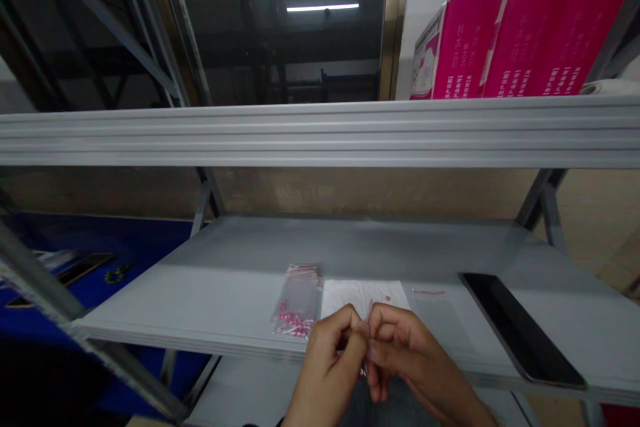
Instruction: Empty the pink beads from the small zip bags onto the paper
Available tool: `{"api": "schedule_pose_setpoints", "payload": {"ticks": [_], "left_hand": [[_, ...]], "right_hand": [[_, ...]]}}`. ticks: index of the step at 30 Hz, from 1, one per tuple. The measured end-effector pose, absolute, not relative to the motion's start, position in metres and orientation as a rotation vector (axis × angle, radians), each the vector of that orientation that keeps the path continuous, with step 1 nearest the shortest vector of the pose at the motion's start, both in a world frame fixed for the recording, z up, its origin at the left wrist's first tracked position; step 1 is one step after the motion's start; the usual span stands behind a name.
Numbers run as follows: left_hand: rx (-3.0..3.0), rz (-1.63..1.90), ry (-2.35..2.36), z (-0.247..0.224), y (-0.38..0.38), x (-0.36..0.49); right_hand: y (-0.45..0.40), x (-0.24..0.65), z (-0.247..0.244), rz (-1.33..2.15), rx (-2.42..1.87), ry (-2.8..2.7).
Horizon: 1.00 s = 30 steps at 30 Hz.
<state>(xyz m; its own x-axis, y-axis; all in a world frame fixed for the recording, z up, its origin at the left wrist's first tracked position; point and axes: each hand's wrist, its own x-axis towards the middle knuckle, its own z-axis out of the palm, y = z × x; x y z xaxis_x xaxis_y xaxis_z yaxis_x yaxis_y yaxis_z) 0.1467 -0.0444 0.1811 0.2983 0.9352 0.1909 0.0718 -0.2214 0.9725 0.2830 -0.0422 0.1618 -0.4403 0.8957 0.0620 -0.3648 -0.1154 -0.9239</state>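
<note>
- Small plastic bag (364, 369), as far as we can judge it, sits pinched between our two hands, just in front of the shelf (380, 247); a shiny, pinkish part shows below the fingertips.
- Our left hand (333, 353) is nearly closed, thumb against the curled forefinger, gripping the bag's near-left part.
- Our right hand (410, 350) meets it, thumb and forefinger drawn together on the same bag, the other fingers loosely bent beneath.
- For a thin thing like this, we would do best with light, level pressure, both thumbs close together, one hand steadying while the other works along the film. Pulling the hands apart could stretch or tear it, and tilting might spill anything inside.
- Beyond the left hand, slightly to its left, lie overlapping bags of pink beads (295, 327). Just beyond both hands is a white sheet (360, 290) with a pink dot.
- Past the right hand, to its right, lies a see-through bag (437, 313) with a red line; farther right, a dark flat device (523, 330).
- Our fingers hide most of the held bag, so we cannot tell its contents or whether its mouth is sealed. The lower edge cuts us off near the wrists (300, 410).
</note>
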Motion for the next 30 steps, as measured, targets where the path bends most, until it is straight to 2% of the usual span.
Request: {"api": "schedule_pose_setpoints", "payload": {"ticks": [6, 16, 20, 30], "left_hand": [[1.585, 1.07, 0.986, 0.18, -0.041, 0.145], [1.449, 1.027, 0.813, 0.182, -0.04, 0.15], [1.487, 1.068, 0.9, 0.18, -0.039, 0.15], [1.676, 1.217, 1.152, 0.183, -0.041, 0.148]], "right_hand": [[-0.044, 0.281, 0.17, 1.735, -0.772, -1.152], [-0.042, 0.283, 0.173, 1.478, -0.909, -1.327], [-0.043, 0.282, 0.172, 1.42, -0.953, -1.312], [-0.046, 0.277, 0.175, 0.965, -1.195, -1.372]]}}
